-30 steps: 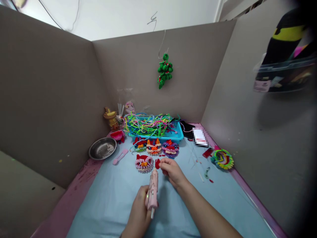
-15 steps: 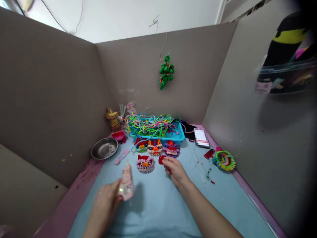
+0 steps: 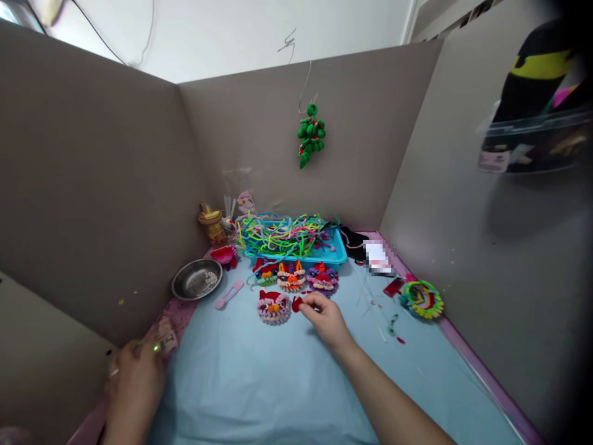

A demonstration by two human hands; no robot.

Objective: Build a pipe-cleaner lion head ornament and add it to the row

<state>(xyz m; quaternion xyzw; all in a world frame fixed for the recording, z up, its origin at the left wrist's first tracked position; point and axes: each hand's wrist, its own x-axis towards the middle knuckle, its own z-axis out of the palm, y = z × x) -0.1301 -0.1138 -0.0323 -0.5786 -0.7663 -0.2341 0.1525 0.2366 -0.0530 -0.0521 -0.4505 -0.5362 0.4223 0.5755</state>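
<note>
At the lower left, my left hand [image 3: 135, 386] is closed around a pink glue gun [image 3: 167, 337] with a small green light. It is over the pink strip at the table's left side, blurred a little. My right hand [image 3: 327, 318] pinches a small red felt piece [image 3: 296, 304] between thumb and fingertips. Just left of that piece lies a lion-like face of lilac and white pipe cleaners [image 3: 273, 307] with a red felt top and an orange nose. Behind it sit an orange-and-white face [image 3: 291, 276], a purple-and-red face [image 3: 322, 278] and a green-and-red one [image 3: 265, 272].
A blue tray [image 3: 340, 256] heaped with pipe cleaners [image 3: 282, 236] stands at the back. Toward the left are a metal bowl [image 3: 188, 281] of white bits and a pink spatula-like tool [image 3: 229, 295]. A multicoloured ring [image 3: 424, 300] is on the right. Grey panels [image 3: 259, 136] enclose the table.
My left hand has carried the glue gun from the middle front to the table's left edge. The red felt piece in my right hand has shifted slightly left, closer to the lilac face.
</note>
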